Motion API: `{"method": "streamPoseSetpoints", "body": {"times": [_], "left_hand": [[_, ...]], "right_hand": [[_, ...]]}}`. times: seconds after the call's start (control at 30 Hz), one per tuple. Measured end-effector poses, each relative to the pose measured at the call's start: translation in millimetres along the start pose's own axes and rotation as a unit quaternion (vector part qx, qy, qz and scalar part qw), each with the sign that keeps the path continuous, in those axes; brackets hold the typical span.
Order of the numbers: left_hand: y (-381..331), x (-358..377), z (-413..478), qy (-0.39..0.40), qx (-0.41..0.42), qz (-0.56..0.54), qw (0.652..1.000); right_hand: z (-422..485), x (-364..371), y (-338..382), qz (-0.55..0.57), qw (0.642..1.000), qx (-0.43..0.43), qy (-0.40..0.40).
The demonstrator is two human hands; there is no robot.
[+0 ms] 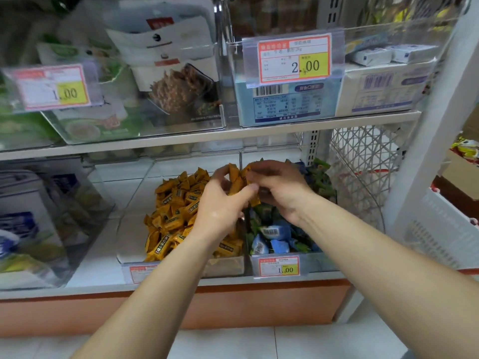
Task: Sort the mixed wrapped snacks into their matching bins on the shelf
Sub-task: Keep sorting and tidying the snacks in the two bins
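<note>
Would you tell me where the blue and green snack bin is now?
In the head view, the blue and green snack bin sits on the lower shelf, right of centre, beside the yellow snack bin, beneath the right hand.

A white shelving unit (425, 161) is seen from close by, and almost the whole view is filled by it. An upper shelf board (181, 139) runs across the middle, and a lower shelf board (98, 268) lies under it. Between them, at the back, a grey upright (312, 146) with rows of slots is fixed. Under the lower board an orange-brown base panel (259, 304) is set. To the right of the upright a white lattice panel (363, 156) is seen, and further right a white perforated plastic basket (445, 229). The floor (228, 343) is laid with pale tiles, with thin joints between them. Everything is lit evenly and brightly.
</note>
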State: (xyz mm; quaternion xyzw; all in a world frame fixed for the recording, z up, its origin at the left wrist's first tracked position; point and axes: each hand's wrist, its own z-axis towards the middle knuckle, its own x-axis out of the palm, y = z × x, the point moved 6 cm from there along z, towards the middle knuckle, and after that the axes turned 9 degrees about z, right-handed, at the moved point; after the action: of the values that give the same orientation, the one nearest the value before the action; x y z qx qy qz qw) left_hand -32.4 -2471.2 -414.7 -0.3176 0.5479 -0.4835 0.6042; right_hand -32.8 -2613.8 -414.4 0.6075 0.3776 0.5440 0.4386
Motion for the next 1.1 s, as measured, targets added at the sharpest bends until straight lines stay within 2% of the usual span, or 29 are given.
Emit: {"method": "streamPoseSetpoints", "body": {"times": [0.1,0.23,0.33,0.43,0.5,0.57,0.63,0.73,0.83,0.93,1.03,1.1], "left_hand": [[5,-23,5,-0.030,0.022,0.096,0.995],[11,-57,14,-0.074,0.046,0.216,0.972],[25,-72,20,-0.045,0.050,0.379,0.923],[32,-74,21,0.014,0.021,0.482,0.876],[19,-72,18,0.000,0.022,0.535,0.844],[-7,-56,10,-0.046,0.076,0.538,0.838],[-30,-26,-4,-0.053,0.156,0.470,0.867],[-37,38,-22,0.057,0.214,0.388,0.895],[-22,91,-27,0.164,0.208,0.367,0.892],[-6,118,-22,0.224,0.172,0.386,0.878],[6,124,-15,0.232,0.163,0.475,0.833],[8,119,-12,0.220,0.156,0.480,0.835]], "right_hand": [[8,17,-6,0.003,1.000,0.007,0.011],[17,37,-14,0.026,0.996,0.036,0.077],[21,37,-7,-0.117,0.986,0.000,0.116],[24,5,18,-0.295,0.948,-0.097,0.065],[20,-27,29,-0.385,0.915,-0.117,0.035],[14,-64,33,-0.426,0.899,-0.101,0.008],[5,-94,36,-0.492,0.866,-0.092,-0.013],[-6,-122,26,-0.580,0.814,-0.034,0.009],[-15,-126,15,-0.636,0.769,0.015,0.055],[-17,-119,9,-0.675,0.732,0.023,0.089],[-14,-116,1,-0.705,0.702,0.044,0.092],[-11,-115,-5,-0.712,0.694,0.045,0.094]]}}
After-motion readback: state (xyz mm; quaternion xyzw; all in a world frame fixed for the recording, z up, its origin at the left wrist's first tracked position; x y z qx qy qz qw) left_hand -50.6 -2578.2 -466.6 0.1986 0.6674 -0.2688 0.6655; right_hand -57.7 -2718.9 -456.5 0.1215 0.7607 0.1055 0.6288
